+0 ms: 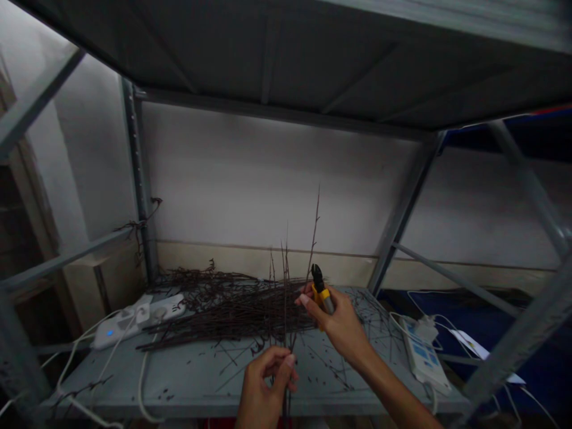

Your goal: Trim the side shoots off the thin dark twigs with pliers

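Note:
Near the front edge of the grey metal shelf, my left hand (267, 384) is closed, pinching several thin dark twigs (285, 286) that stand roughly upright. To its right and a little higher, my right hand (344, 325) is closed around cutting pliers (322, 292) with yellow-and-grey handles and a black head pointing up. A single long twig (314, 232) rises beside the pliers' head, its lower end at my right fingertips. Behind both hands lies a pile of dark twigs (223, 313). Whether the pliers' jaws are apart is too small to tell.
Short cut pieces lie scattered on the shelf (196, 372). A white power strip (120, 325) with plugs sits at the left, another strip (424, 351) at the right, both with trailing white cables. An upper shelf (268, 53) hangs overhead, and metal posts (406, 202) flank the space.

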Motion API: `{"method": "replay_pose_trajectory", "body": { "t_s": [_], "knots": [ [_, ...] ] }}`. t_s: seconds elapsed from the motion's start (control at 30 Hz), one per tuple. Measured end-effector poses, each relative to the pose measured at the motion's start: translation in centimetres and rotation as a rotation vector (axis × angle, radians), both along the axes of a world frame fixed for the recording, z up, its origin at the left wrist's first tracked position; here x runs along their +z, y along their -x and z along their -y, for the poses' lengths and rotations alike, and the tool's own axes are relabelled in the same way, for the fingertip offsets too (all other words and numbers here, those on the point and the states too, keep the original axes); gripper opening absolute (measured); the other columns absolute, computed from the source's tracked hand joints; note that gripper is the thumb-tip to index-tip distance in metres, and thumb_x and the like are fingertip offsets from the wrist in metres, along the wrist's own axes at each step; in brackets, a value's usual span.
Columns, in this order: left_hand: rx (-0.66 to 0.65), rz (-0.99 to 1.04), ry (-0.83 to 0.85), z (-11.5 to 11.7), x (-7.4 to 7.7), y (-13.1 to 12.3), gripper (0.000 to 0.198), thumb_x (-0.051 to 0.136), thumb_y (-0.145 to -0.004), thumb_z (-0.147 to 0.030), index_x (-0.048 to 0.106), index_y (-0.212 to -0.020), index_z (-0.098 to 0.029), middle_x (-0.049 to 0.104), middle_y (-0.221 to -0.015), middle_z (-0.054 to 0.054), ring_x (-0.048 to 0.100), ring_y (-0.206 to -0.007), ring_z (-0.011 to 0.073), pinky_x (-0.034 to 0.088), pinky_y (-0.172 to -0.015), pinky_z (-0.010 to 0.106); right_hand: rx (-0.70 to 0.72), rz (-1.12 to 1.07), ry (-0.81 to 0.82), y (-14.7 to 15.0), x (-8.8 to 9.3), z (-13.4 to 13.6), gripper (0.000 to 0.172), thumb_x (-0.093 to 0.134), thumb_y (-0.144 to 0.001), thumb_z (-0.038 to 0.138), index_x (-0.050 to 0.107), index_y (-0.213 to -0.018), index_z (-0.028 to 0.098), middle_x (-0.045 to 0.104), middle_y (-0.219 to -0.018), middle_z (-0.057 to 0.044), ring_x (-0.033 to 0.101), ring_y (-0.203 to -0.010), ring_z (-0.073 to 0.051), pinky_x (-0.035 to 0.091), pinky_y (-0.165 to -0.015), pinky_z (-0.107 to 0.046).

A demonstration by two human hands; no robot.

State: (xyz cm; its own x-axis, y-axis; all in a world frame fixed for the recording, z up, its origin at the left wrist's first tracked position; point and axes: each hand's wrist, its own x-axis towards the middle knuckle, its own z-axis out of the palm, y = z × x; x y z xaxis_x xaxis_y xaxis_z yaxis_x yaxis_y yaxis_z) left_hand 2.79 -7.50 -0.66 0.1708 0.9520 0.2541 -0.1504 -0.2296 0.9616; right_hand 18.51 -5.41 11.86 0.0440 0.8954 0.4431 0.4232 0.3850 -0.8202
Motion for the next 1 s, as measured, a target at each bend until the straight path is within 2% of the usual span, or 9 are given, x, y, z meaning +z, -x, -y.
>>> {"method": "replay_pose_trajectory", "body": {
  "t_s": [0.13, 0.2, 0.27, 0.33, 0.4, 0.5, 0.7, 0.87, 1.0],
  "knots": [
    [0.005, 0.007, -0.038, -0.1, 0.8, -0.1, 0.031, 0.065, -0.090, -0.048, 0.071, -0.083, -0.018, 0.074, -0.072, 0.006, 0.071, -0.069, 0.0214, 0.054, -0.073, 0.030, 0.015, 0.007, -0.009, -0.2, 0.2, -0.1, 0.030, 0.063, -0.089, 0.050, 0.064, -0.091, 0.020, 0.073, -0.081, -0.004, 0.061, -0.068, -0.019, 0.048, -0.064, -0.030],
    [0.004, 0.058, -0.068, -0.3, 1.9, -0.3, 0.030, 0.066, -0.090, -0.046, 0.072, -0.091, -0.018, 0.077, -0.081, 0.008, 0.073, -0.080, 0.0230, 0.055, -0.080, 0.031, 0.024, 0.013, -0.005, -0.1, 0.3, -0.1, 0.029, 0.062, -0.090, 0.048, 0.064, -0.090, 0.020, 0.073, -0.079, -0.004, 0.061, -0.066, -0.019, 0.048, -0.063, -0.029],
    [-0.029, 0.129, -0.074, -0.9, 3.3, -0.6, 0.032, 0.066, -0.090, -0.046, 0.071, -0.104, -0.018, 0.078, -0.093, 0.010, 0.074, -0.087, 0.0238, 0.056, -0.080, 0.032, 0.029, 0.033, -0.001, 0.0, 0.4, 0.0, 0.027, 0.062, -0.090, 0.047, 0.064, -0.089, 0.020, 0.073, -0.078, -0.003, 0.061, -0.066, -0.019, 0.048, -0.063, -0.029],
    [-0.072, 0.191, -0.066, -1.6, 4.7, -1.1, 0.035, 0.066, -0.090, -0.046, 0.070, -0.109, -0.017, 0.077, -0.095, 0.011, 0.074, -0.080, 0.0227, 0.058, -0.068, 0.030, 0.023, 0.060, -0.010, 0.1, 0.5, 0.2, 0.025, 0.061, -0.090, 0.045, 0.064, -0.089, 0.020, 0.073, -0.080, -0.003, 0.063, -0.069, -0.020, 0.049, -0.066, -0.030],
    [-0.089, 0.230, -0.054, -2.4, 5.6, -1.6, 0.036, 0.069, -0.087, -0.046, 0.072, -0.104, -0.015, 0.076, -0.086, 0.009, 0.072, -0.068, 0.0202, 0.056, -0.055, 0.027, 0.013, 0.094, -0.031, 0.2, 0.6, 0.5, 0.024, 0.059, -0.091, 0.043, 0.065, -0.088, 0.020, 0.072, -0.082, -0.003, 0.066, -0.075, -0.021, 0.050, -0.070, -0.031],
    [-0.074, 0.253, -0.037, -3.0, 6.1, -2.0, 0.035, 0.072, -0.084, -0.046, 0.073, -0.097, -0.013, 0.072, -0.075, 0.006, 0.066, -0.056, 0.0159, 0.054, -0.045, 0.024, -0.013, 0.199, -0.068, -0.2, 0.9, 0.8, 0.022, 0.057, -0.094, 0.041, 0.066, -0.092, 0.021, 0.073, -0.089, -0.003, 0.068, -0.085, -0.022, 0.051, -0.079, -0.032],
    [-0.045, 0.288, -0.015, -2.8, 5.9, -1.8, 0.037, 0.073, -0.083, -0.047, 0.071, -0.099, -0.014, 0.070, -0.076, 0.006, 0.062, -0.052, 0.0138, 0.057, -0.043, 0.026, -0.179, 0.719, -0.241, -3.1, 0.8, 1.1, 0.023, 0.057, -0.096, 0.034, 0.061, -0.115, 0.021, 0.072, -0.108, -0.008, 0.068, -0.098, -0.026, 0.051, -0.087, -0.037],
    [-0.025, 0.260, -0.010, -2.5, 6.0, -1.9, 0.035, 0.072, -0.084, -0.047, 0.069, -0.097, -0.014, 0.070, -0.077, 0.006, 0.062, -0.052, 0.0132, 0.057, -0.043, 0.025, -0.316, 1.228, -0.347, -4.4, 1.2, 1.6, 0.036, 0.065, -0.086, 0.017, 0.058, -0.122, 0.015, 0.070, -0.111, -0.012, 0.064, -0.102, -0.032, 0.050, -0.088, -0.045],
    [-0.007, 0.262, -0.011, -2.3, 5.9, -2.0, 0.033, 0.071, -0.084, -0.046, 0.069, -0.096, -0.015, 0.070, -0.077, 0.004, 0.061, -0.051, 0.0121, 0.054, -0.042, 0.022, -0.349, 1.408, -0.423, -4.1, 1.9, 1.9, 0.038, 0.064, -0.085, 0.015, 0.058, -0.123, 0.015, 0.071, -0.109, -0.012, 0.063, -0.099, -0.031, 0.048, -0.083, -0.043]
  ]
}}
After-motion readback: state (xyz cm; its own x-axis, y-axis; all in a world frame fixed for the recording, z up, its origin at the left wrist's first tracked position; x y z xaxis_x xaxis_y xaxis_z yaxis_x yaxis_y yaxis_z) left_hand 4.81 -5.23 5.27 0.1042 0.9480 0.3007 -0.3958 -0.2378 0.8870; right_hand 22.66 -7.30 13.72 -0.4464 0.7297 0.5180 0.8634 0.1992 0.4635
